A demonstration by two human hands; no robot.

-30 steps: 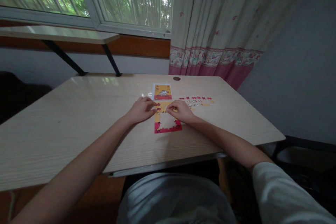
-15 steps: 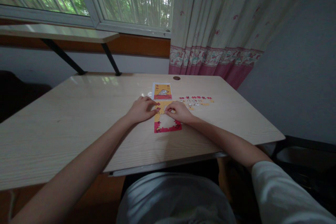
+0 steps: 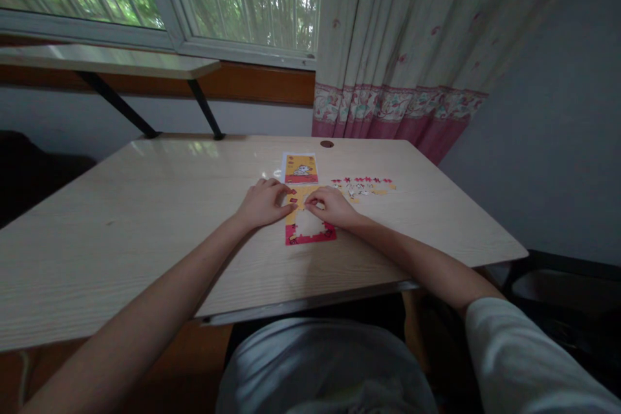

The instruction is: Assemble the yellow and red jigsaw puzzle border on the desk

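A partly built jigsaw frame (image 3: 310, 236), yellow above and red along its near edge, lies on the wooden table (image 3: 145, 220); its middle is bare. My left hand (image 3: 264, 204) rests curled at the frame's upper left corner, fingertips pressing on the border. My right hand (image 3: 332, 206) is at the upper right, fingers pinched on a small puzzle piece at the top edge. A small reference picture card (image 3: 300, 168) lies just beyond the frame. Loose puzzle pieces (image 3: 363, 186) are spread to the right of my right hand.
A cable hole (image 3: 326, 143) sits near the table's far edge. Behind are a window, a narrow shelf on black brackets (image 3: 111, 61) and a patterned curtain (image 3: 398, 45). A grey wall stands to the right. The table's near edge is close to my lap.
Both hands have stayed on the frame's top edge. My right hand's fingers have crept slightly left toward the left hand.
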